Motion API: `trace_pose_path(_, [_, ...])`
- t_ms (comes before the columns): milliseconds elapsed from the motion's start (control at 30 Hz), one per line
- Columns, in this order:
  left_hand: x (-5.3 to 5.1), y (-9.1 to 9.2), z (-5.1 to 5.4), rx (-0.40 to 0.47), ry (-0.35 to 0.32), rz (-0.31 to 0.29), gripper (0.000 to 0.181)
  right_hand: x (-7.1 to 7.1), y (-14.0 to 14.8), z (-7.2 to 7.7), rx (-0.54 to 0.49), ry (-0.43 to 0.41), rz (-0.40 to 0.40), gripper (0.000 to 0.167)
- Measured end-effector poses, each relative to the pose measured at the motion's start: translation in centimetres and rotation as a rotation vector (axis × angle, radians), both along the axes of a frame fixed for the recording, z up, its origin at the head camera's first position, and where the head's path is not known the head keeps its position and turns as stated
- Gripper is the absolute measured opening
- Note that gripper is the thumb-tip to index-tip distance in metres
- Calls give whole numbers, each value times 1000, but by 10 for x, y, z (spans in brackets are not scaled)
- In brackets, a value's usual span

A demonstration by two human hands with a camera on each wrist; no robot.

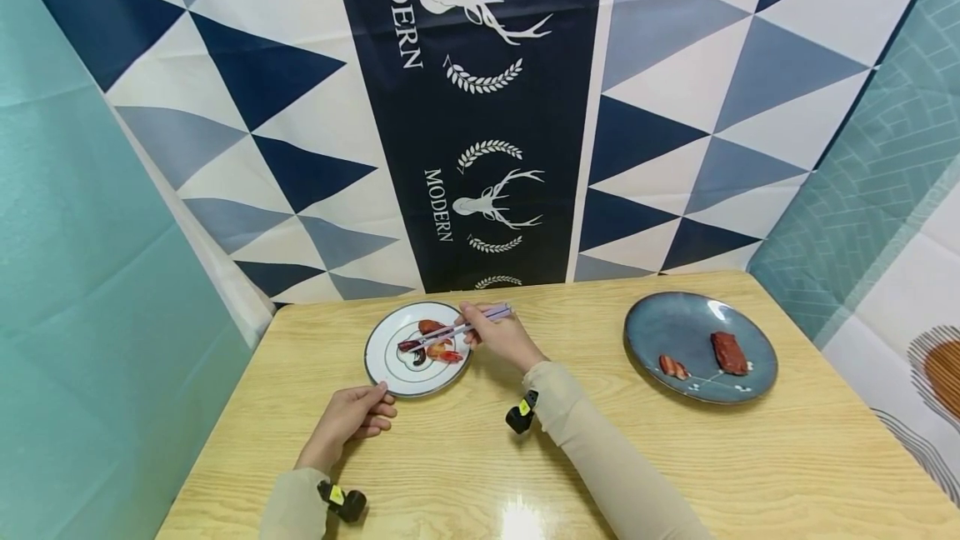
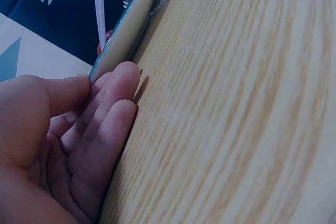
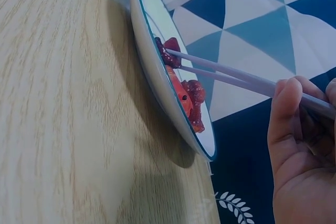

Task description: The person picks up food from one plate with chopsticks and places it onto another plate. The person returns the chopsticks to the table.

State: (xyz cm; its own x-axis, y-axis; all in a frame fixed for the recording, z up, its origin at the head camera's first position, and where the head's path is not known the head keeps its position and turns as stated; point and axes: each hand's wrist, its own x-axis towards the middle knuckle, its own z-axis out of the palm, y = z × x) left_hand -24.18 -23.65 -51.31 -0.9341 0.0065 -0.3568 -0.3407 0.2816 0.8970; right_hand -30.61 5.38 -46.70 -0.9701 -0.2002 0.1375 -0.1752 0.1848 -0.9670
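Note:
A white plate with a dark rim (image 1: 382, 338) lies near the table's back edge, left of centre. My left hand (image 1: 351, 417) holds its near edge, the thumb at the rim and the fingers curled low beside it, as the left wrist view shows. Between the fingers of my right hand (image 1: 501, 340) is a pair of pale purple chopsticks (image 3: 226, 72). Their tips touch a dark red, glossy food piece (image 3: 169, 52) at the plate's left; whether they pinch it I cannot tell. Beside it on the plate lie an orange-red shrimp-like piece (image 1: 444, 352) and another reddish piece (image 1: 432, 327).
At the right of the wooden table (image 1: 555, 440) stands a blue-grey plate (image 1: 663, 323) with a brown-red slab of meat (image 1: 729, 353) and smaller reddish slices (image 1: 673, 367). A patterned cloth (image 1: 495, 123) hangs behind the table's back edge.

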Motion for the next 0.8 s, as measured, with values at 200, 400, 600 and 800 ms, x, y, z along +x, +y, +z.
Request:
trace_pose_path(200, [0,-1,1,6,2,-6,39,-4,0,-3,-10,1,-1,46])
trace_pose_path(400, [0,-1,0,10,-1,-11,39,-6,0,-5,-20,2,-7,46])
trace_pose_path(600, [0,0,0,11,-2,-12,39,-5,2,-4,-39,-1,0,46])
trace_pose_path(800, [0,-1,1,13,-3,-12,40,-5,6,2,-31,18,12,46])
